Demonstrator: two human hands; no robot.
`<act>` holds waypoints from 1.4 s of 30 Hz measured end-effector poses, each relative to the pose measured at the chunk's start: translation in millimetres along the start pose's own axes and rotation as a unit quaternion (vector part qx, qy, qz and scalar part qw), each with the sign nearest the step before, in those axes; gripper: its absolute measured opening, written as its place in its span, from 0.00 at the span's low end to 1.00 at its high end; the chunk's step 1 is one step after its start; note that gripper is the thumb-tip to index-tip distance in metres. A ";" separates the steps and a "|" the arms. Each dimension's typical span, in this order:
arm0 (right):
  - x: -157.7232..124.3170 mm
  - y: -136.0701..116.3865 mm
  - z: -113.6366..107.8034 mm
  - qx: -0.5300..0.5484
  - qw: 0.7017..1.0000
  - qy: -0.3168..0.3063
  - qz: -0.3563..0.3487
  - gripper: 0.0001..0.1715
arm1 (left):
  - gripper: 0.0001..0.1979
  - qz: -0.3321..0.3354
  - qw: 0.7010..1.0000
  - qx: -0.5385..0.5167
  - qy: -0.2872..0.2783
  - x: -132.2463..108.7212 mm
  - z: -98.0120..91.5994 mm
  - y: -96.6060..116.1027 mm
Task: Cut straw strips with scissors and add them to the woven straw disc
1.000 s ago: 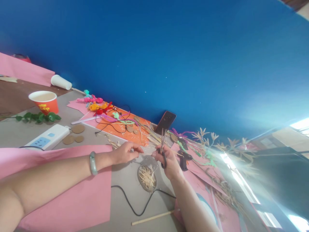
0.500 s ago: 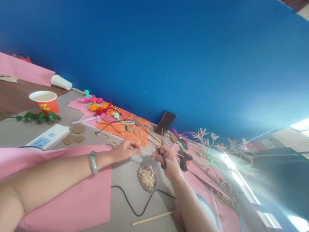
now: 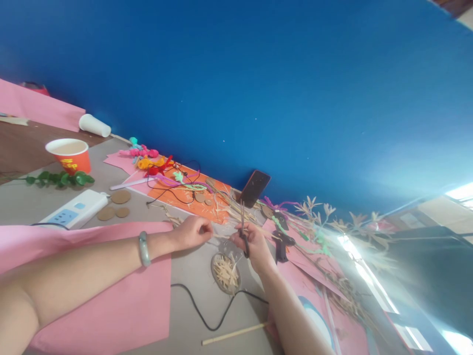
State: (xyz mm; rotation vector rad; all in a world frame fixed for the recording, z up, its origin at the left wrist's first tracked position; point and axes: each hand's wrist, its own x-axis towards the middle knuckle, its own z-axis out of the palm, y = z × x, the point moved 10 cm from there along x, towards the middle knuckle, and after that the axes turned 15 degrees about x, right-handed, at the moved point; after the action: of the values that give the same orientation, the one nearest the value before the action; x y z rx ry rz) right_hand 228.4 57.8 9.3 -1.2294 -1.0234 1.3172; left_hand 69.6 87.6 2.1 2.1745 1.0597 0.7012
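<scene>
My right hand [image 3: 254, 246] is closed around a pair of scissors [image 3: 243, 224], whose blades point up and away from me. My left hand [image 3: 194, 232] is pinched, with a thin pale straw strip [image 3: 221, 236] running from its fingertips toward my right hand. Whether the strip touches the right fingers is hard to make out. Just below the hands, a small oval dish [image 3: 225, 273] is filled with short straw clippings.
A dark phone [image 3: 254, 188] leans on the blue wall [image 3: 236, 88]. Left stand a drink cup [image 3: 72, 160] and a power strip [image 3: 76, 209]. Pink paper [image 3: 121, 301] lies under my left arm. A glue gun [image 3: 283, 241], black cable [image 3: 212, 328] and wooden stick [image 3: 234, 335] lie right and near.
My right hand and the scissors have shifted slightly left, and the blades sit a little lower. The left hand has barely moved and stays pinched.
</scene>
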 end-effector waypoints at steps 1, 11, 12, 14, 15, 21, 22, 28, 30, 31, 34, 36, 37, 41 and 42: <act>-0.1 0.6 1.0 -0.001 1.000 -0.004 0.003 0.27 | 0.05 -0.002 1.000 0.002 0.001 0.1 -0.3 -0.6; -4.3 -9.5 0.8 0.052 0.998 0.020 -0.042 0.24 | 0.09 0.000 0.998 -0.057 -0.005 -0.3 -1.4 0.3; -5.1 -9.2 3.3 0.056 0.997 0.015 -0.043 0.23 | 0.10 0.007 0.997 -0.071 -0.012 -0.6 -0.6 2.9; -6.8 -7.3 8.8 0.058 0.998 0.005 -0.039 0.22 | 0.13 0.017 0.994 -0.106 -0.024 -1.4 0.7 7.7; -7.7 -6.0 11.3 0.056 0.998 0.003 -0.036 0.22 | 0.15 0.017 0.992 -0.125 -0.028 -1.8 1.1 9.0; -10.2 0.2 16.7 0.057 0.998 0.003 -0.023 0.24 | 0.16 -0.026 0.978 -0.208 -0.026 -2.2 2.5 2.8; -10.1 1.3 16.4 0.060 0.998 0.003 -0.020 0.23 | 0.15 -0.028 0.976 -0.216 -0.025 -2.0 2.5 2.3; -9.1 4.7 13.2 0.075 0.997 0.008 -0.016 0.21 | 0.14 -0.013 0.974 -0.227 -0.023 -1.8 -1.7 8.8; -9.0 5.2 13.0 0.072 0.997 0.013 -0.012 0.21 | 0.13 -0.013 0.975 -0.219 -0.020 -1.9 -3.7 10.2; -9.1 5.5 13.1 0.068 0.998 0.015 -0.009 0.21 | 0.12 -0.015 0.977 -0.214 -0.017 -1.9 -4.6 10.3; -9.7 5.7 14.2 0.051 0.999 0.020 -0.003 0.21 | 0.12 -0.019 0.978 -0.207 -0.015 -1.7 -5.0 9.2; -10.2 5.6 15.1 0.044 0.999 0.019 0.000 0.21 | 0.12 -0.020 0.977 -0.211 -0.019 -1.5 -3.6 8.3; -10.4 5.7 15.7 0.044 0.999 0.017 0.002 0.20 | 0.12 -0.018 0.976 -0.215 -0.019 -1.4 -3.2 8.2; -9.9 6.5 16.6 0.049 0.999 0.009 0.006 0.20 | 0.12 0.001 0.974 -0.227 -0.019 -1.1 -3.9 11.0; -9.6 6.8 16.7 0.049 0.999 0.008 0.007 0.20 | 0.12 0.006 0.974 -0.227 -0.019 -1.0 -4.3 12.2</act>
State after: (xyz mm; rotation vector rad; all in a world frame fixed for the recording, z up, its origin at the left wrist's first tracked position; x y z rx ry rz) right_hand 210.6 48.4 5.8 -1.1724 -0.9299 1.3506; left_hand 72.2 82.0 13.5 1.7914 0.7752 0.8137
